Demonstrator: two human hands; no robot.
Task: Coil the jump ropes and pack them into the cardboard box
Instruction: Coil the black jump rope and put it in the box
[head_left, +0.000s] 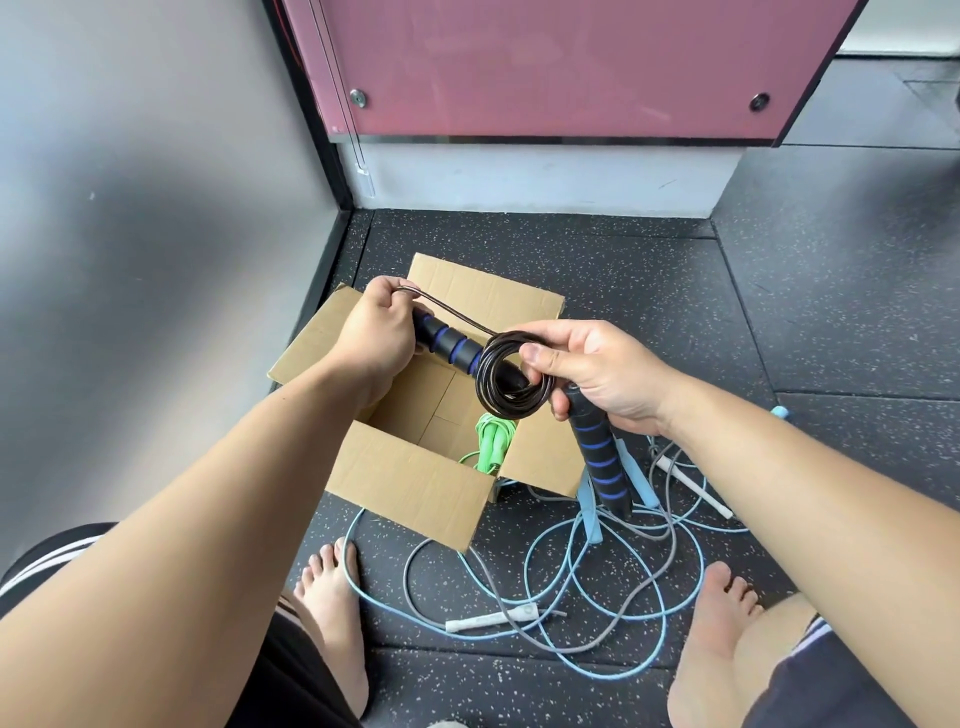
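Speckled black rubber floor (649, 291), corner of a room, grey wall to my left and a pink panel (545, 67) ahead. Cardboard box (410, 483) sits open on the floor between my feet and the wall, flaps splayed outward so the mouth stays clear.

Black jump rope: cord is wound into a tight coil (511, 376) held just above the box opening, so it can go straight down once finished. My right hand (602, 374) has its grip closed, thumb and fingers pinching the coil to keep the loops from springing apart, with one blue-striped foam handle (602, 457) trapped against the palm and hanging down. My left hand (376, 325) has its grip closed around the other foam handle (449, 345), whose end pokes through the coil; a short length of cord (447, 309) runs from this fist to the coil. Looks like the last bit is being tucked.

Green jump rope (491, 441) already lies bundled inside the box, near corner.

On the floor to the right of the box: light blue jump rope (571, 660) and grey jump rope (519, 610) with white handles, loose and tangled together, uncoiled. Judged progress: one packed, one nearly ready, two to go
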